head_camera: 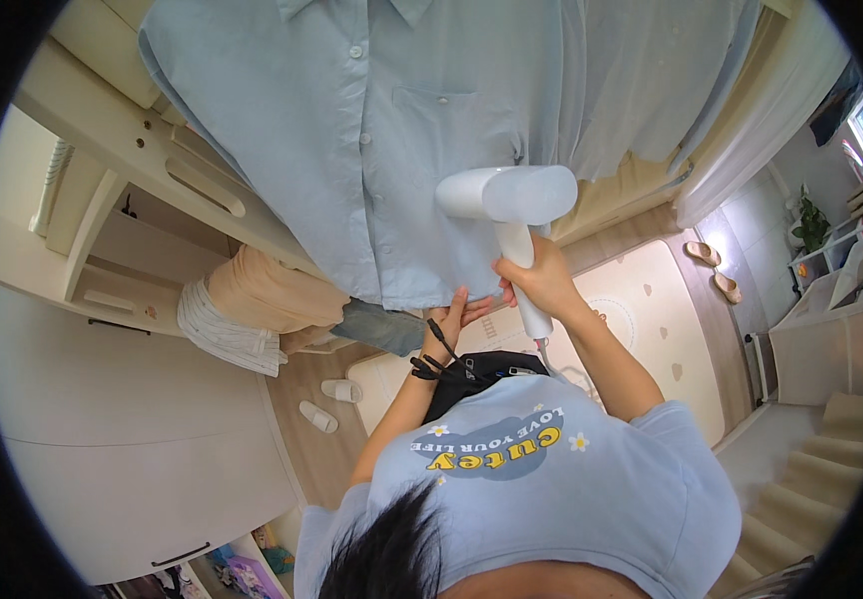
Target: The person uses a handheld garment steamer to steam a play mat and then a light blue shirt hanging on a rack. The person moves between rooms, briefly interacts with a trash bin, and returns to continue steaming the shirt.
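A light blue button-up shirt (304, 142) with a chest pocket hangs in front of me. My right hand (543, 277) is wrapped around the handle of a white handheld garment steamer (506, 193). The steamer's head is up against the lower front of the shirt, to the right of the button placket, and a cord leaves the handle's bottom end. At the shirt's lower hem, my left hand (463, 313) has its thumb over the fabric, with the fingers below the edge. Part of the fabric behind the steamer head is hidden.
Other pale garments (626, 82) hang to the right of the shirt. Folded clothes (266, 299) and jeans (379, 326) drape from a cream bed-like frame (177, 180) at left. Below are a play mat (671, 322), white slippers (319, 417) and a black waist bag (446, 393) with cables.
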Action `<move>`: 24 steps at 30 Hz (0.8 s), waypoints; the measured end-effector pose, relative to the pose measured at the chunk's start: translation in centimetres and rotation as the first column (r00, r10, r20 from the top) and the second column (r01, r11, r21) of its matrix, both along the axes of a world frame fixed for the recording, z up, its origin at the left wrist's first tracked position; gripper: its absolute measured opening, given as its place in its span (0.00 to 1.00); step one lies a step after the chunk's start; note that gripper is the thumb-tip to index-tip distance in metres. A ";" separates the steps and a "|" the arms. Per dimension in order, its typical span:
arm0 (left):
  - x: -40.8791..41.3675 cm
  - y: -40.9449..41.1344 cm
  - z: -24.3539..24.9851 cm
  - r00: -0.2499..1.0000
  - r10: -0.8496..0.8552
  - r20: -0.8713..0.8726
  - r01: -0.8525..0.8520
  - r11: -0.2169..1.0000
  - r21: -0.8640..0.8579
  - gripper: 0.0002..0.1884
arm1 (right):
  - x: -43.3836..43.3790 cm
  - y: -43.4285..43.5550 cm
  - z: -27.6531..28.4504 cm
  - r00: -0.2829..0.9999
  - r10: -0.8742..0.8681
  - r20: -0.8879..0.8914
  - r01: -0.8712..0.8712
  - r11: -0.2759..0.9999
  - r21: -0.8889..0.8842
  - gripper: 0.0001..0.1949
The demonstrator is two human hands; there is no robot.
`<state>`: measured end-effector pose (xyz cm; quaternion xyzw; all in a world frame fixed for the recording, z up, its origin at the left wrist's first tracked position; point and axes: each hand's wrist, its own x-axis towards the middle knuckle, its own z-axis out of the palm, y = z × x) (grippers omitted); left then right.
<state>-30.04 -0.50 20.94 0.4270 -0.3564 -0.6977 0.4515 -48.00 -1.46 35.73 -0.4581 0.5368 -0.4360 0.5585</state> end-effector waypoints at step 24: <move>1.2 1.5 2.0 0.994 -0.046 0.094 0.036 0.993 0.109 0.29 | -0.5 -1.1 -0.9 0.996 -0.013 -0.093 -0.002 0.987 -0.161 0.11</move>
